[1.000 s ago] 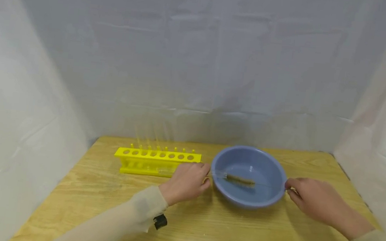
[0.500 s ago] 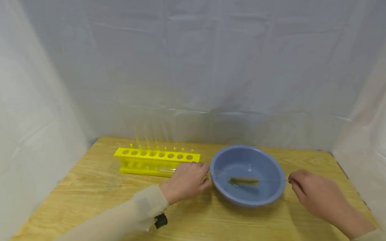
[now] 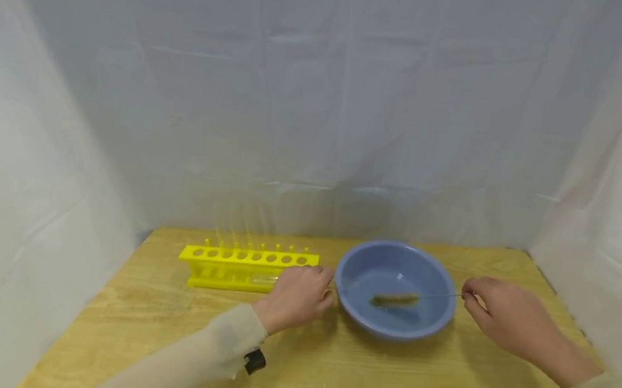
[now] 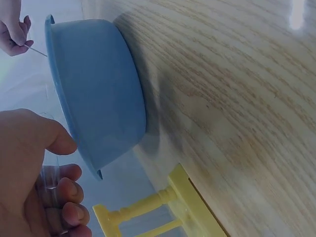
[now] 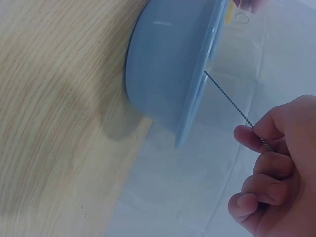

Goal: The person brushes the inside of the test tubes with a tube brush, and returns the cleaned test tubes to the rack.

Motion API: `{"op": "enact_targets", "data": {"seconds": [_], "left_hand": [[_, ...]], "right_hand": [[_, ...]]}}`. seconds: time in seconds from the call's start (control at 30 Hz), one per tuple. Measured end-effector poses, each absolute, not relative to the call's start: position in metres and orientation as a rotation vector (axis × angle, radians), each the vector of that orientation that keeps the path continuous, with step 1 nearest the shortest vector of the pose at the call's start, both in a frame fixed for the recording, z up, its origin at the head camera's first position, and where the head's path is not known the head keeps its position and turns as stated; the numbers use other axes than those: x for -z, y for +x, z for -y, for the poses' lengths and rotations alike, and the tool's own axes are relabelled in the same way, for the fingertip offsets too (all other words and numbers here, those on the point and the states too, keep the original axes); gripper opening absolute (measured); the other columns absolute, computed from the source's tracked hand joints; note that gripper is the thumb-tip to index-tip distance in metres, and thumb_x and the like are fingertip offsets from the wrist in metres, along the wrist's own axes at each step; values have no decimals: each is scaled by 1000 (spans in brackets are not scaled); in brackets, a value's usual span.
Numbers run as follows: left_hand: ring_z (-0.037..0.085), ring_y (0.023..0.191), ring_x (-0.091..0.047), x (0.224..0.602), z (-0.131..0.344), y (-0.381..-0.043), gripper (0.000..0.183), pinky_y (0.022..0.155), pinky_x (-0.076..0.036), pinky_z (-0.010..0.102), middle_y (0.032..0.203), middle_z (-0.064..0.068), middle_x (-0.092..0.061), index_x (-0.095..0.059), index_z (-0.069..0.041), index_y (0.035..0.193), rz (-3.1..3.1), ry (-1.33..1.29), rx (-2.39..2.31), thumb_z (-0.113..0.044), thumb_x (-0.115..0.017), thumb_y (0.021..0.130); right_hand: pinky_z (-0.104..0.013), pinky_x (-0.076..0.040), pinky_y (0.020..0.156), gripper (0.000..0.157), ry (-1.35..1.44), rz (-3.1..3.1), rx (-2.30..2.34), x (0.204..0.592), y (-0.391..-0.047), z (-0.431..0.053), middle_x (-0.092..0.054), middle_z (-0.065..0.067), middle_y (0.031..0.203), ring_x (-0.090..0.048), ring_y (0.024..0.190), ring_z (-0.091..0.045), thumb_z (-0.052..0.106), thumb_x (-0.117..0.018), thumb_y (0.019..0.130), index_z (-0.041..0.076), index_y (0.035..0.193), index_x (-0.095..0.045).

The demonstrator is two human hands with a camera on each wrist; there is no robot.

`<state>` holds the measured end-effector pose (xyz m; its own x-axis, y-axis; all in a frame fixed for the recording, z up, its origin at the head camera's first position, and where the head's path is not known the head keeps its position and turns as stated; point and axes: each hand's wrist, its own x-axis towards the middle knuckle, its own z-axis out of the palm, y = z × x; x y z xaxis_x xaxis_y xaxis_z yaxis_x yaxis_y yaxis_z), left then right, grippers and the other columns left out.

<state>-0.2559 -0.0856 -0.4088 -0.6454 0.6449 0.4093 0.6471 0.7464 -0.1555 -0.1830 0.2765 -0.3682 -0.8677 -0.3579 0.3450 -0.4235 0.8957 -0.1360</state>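
Observation:
In the head view my left hand (image 3: 299,296) is at the left rim of a blue basin (image 3: 367,266). It grips a clear glass test tube (image 4: 51,159), whose mouth end points over the basin and whose other end overlaps the rack. On the basin's right side, my right hand (image 3: 515,325) pinches the twisted wire handle (image 5: 229,99) of a test tube brush (image 3: 394,300) between thumb and forefinger. The brown bristles hang over the inside of the basin, outside the tube, slanting down to the left. Shiny highlights show on the basin's bottom.
Left of the basin stands a yellow test tube rack (image 3: 249,257) with several clear tubes (image 3: 235,227) rising at its back. All of it stands on a wooden table (image 3: 358,385), with pale sheeting (image 3: 311,91) behind and at both sides.
The brush has come out of the test tube's mouth as my right hand drew back slightly to the right, and its bristles now tilt downward. My left hand has kept its place.

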Motion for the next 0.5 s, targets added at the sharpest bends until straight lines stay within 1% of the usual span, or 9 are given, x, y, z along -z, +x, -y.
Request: {"op": "enact_targets", "data": {"seconds": [0.1,0.23,0.33,0.5], "left_hand": [[6,48,-37,408,85,-256,16,38,-24,21,62,-6,-46,-56,-15,79,2499,-980,11,-24,-65,88],[7,49,-37,408,85,-257,17,38,-24,22,62,-6,-45,-55,-16,78,2497,-970,18,-25,-65,89],[7,47,-36,408,85,-256,18,38,-24,22,61,-6,-44,-54,-16,77,2497,-962,26,-25,-66,88],[8,46,-38,407,87,-256,19,37,-25,23,61,-6,-46,-55,-16,77,2510,-951,47,-25,-68,88]], "right_hand": [[-28,-46,56,10,594,2748,-314,364,-182,-277,-73,3,90,-58,66,-3,12,-64,96,15,98,-73],[-36,-53,63,11,595,2707,-328,359,-180,-279,-74,-2,94,-67,76,-15,10,-63,97,10,101,-73],[-39,-53,65,10,585,2637,-315,357,-178,-279,-73,-1,94,-68,78,-18,8,-63,96,11,100,-72],[-39,-52,63,11,600,2507,-289,357,-178,-280,-72,2,93,-67,77,-18,5,-66,91,13,96,-71]]}}
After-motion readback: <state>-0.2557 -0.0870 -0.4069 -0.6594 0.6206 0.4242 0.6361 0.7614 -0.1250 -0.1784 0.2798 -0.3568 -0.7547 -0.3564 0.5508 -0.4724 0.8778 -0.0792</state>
